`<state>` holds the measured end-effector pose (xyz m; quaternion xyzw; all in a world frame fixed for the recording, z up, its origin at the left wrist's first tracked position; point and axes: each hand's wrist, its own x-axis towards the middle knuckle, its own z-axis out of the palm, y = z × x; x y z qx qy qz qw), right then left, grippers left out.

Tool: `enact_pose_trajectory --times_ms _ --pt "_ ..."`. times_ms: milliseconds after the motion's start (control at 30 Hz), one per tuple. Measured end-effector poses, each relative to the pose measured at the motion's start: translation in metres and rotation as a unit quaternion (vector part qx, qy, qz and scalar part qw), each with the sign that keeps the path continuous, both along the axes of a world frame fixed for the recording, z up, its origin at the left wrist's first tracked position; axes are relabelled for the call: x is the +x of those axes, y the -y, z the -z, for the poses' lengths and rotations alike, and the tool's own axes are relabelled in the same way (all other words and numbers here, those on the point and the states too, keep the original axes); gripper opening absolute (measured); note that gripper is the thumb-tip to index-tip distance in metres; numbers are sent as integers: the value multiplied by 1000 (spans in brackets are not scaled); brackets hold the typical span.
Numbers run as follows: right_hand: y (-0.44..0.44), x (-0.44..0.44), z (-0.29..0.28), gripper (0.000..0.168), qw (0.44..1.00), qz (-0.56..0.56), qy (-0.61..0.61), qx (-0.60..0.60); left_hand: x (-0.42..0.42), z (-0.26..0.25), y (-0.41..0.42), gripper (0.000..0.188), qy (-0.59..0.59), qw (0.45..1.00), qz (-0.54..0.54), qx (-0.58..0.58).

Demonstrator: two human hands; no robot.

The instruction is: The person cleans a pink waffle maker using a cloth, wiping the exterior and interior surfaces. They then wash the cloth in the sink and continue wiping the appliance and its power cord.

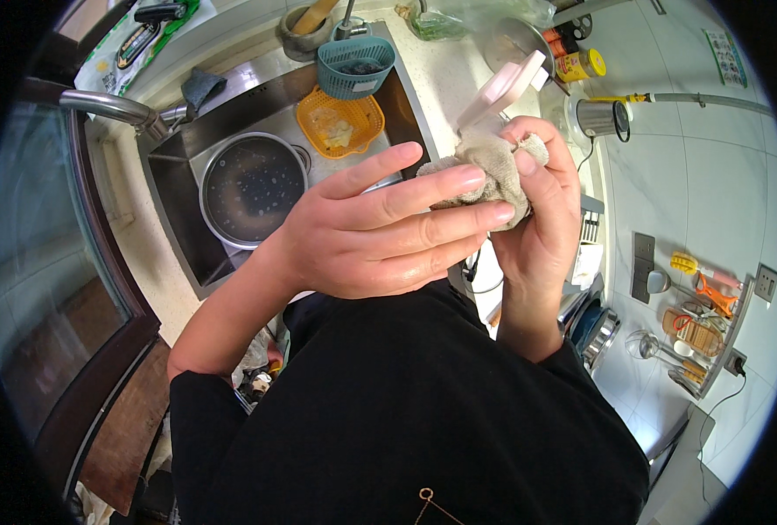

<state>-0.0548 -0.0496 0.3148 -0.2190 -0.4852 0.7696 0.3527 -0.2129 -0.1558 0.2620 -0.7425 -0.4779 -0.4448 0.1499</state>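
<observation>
A beige terry cloth is bunched between my hands, to the right of the sink. My right hand grips it with thumb and fingers at its right side. My left hand lies against the cloth with straight, spread fingers, its back towards the view and its thumb hidden. Just beyond the cloth, a pale pink plastic item stands up from the counter; its lower part is hidden. In the steel sink sit a round pan of water and an orange plastic basket with pale scraps in it.
A teal basket hangs at the sink's far edge beside a stone mortar. The faucet arches over the left side. A metal pan and a yellow-lidded jar stand at the upper right. Utensils hang from a wall rail.
</observation>
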Motion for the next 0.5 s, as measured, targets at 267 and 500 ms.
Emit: enact_pose_trajectory --times_ms 267,500 --pt "0 -4 -2 18 1000 5 3 0 1 3 -3 27 16 1000 -2 1" --pt "-1 -2 4 18 1000 26 -11 -6 0 -1 1 24 81 996 30 -17"
